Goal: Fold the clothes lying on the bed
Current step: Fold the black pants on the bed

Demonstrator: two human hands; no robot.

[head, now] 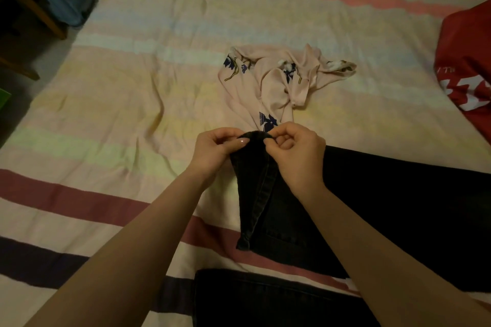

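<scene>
Both hands, left hand and right hand, pinch the black jeans at what looks like a seam, lifting it toward twelve o'clock, probably to align the legs.

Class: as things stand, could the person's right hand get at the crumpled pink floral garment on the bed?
Probably yes. The pink floral garment lies just beyond the right hand with nothing between, but that hand must first release the black jeans.

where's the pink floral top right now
In the head view, the pink top lies crumpled mid-bed, just beyond both hands and the black jeans, left of the red bag.
</scene>
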